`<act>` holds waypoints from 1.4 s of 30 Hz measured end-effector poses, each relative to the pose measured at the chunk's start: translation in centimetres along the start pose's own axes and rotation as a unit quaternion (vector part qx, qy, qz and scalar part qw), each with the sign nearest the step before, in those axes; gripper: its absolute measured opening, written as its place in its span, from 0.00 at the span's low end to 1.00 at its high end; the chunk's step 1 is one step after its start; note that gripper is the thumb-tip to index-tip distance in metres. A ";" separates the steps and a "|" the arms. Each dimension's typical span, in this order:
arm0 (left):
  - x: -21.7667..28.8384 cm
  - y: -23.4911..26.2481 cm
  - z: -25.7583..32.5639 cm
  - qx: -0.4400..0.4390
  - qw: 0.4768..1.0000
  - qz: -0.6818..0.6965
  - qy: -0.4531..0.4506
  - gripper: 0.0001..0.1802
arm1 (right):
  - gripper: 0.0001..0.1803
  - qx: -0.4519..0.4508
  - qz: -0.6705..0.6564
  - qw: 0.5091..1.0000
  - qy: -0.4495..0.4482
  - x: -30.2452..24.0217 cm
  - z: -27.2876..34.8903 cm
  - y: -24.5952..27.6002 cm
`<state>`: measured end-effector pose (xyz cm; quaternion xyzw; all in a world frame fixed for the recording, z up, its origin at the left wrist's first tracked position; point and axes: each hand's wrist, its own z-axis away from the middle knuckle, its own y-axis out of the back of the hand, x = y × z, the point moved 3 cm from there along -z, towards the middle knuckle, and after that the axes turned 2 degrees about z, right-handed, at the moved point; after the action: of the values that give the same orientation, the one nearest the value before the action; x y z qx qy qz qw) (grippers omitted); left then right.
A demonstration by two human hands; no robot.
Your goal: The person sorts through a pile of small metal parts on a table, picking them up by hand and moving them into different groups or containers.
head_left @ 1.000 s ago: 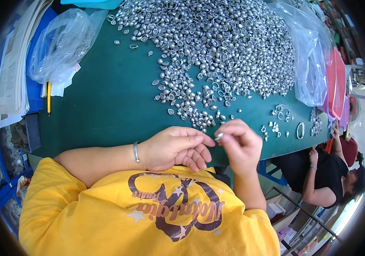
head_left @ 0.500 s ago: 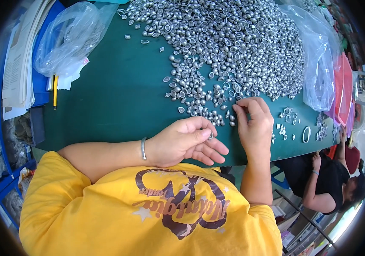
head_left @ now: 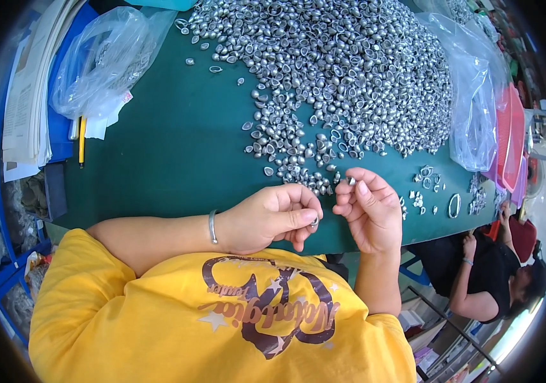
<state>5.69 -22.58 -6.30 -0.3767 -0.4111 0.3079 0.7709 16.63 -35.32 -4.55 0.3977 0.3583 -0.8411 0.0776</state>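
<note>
A big heap of small silver-coloured metal teardrop pieces point(head_left: 349, 76) covers the far part of the green tabletop point(head_left: 151, 147), with a looser spread of them trailing toward me. My left hand point(head_left: 273, 217), wearing a silver bangle point(head_left: 213, 227), is curled with a small metal piece point(head_left: 314, 222) between thumb and fingers. Just to its right, my right hand point(head_left: 372, 207) is turned partly palm up, pinching another metal piece point(head_left: 351, 180) at its fingertips. Both hands are apart from each other, at the near edge of the loose pieces.
Right of my right hand lie small sorted groups of metal parts point(head_left: 427, 177) and an oval ring point(head_left: 455, 204). A clear plastic bag point(head_left: 474, 121) and a red basket point(head_left: 510, 137) border the heap. Another bag point(head_left: 104, 64) and papers point(head_left: 27, 102) are left. A co-worker point(head_left: 486, 281) sits at right.
My right hand has drawn back from the loose pieces toward me and rotated, now showing a metal piece in its fingertips. The fingers of my left hand have curled in.
</note>
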 end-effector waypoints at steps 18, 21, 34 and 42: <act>0.5 0.0 0.1 -0.006 0.999 0.050 -0.005 0.09 | 0.08 0.048 0.209 0.971 0.102 0.3 0.8 -0.1; 0.6 0.1 0.0 0.003 1.000 0.026 -0.016 0.09 | 0.11 -0.063 0.475 0.833 0.278 -0.9 1.2 -2.4; 9.4 1.1 0.9 0.194 0.948 0.078 -0.240 0.07 | 0.05 0.047 0.722 0.616 0.311 -1.7 -1.5 -4.1; 27.1 6.5 1.2 0.179 0.846 0.153 -0.478 0.10 | 0.07 0.080 0.345 0.924 0.143 -1.3 -0.9 -1.3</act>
<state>16.43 2.51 -0.38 -0.0967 -0.6039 0.6317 0.4763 17.48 -33.97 -3.22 0.6178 0.1376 -0.7223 0.2787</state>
